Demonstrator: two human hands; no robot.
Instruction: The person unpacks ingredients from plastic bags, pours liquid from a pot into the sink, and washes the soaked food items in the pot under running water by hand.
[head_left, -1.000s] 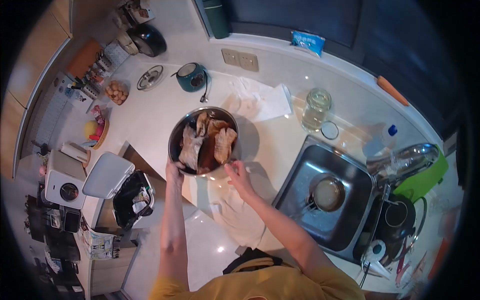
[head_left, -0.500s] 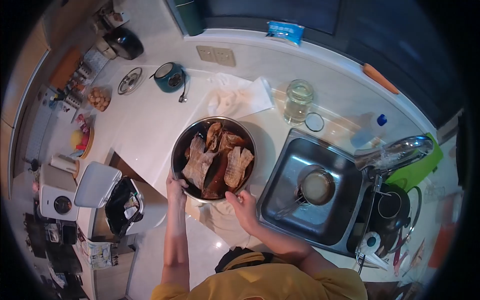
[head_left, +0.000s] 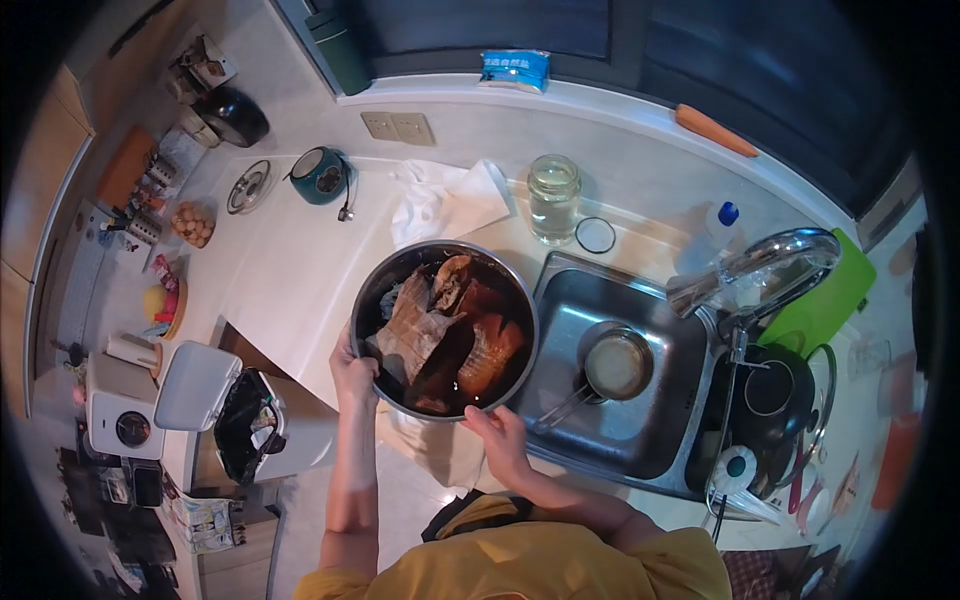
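Note:
A round steel pot [head_left: 443, 246] is held between my two hands, close beside the sink's left edge. Inside it, ribbed slabs of meat [head_left: 408, 330] sit in dark brown liquid; the right-hand piece is partly wetted by it. My left hand [head_left: 355, 374] grips the pot's left side, thumb near the rim and the other fingers hidden beneath. At the lower right of the rim, my right hand [head_left: 500, 440] holds on with its fingers partly tucked under the pot.
The steel sink [head_left: 560, 300] contains a handled strainer [head_left: 617, 365] under the faucet [head_left: 755, 270]. Behind the pot are a crumpled white cloth [head_left: 450, 195], a glass jar [head_left: 554, 200] and its lid [head_left: 595, 235]. An open trash bin [head_left: 300, 425] stands lower left.
The pot has come up nearer to my head and shifted right toward the sink, with both hands still on it. Its liquid now washes over the right-hand meat. My view has shifted slightly.

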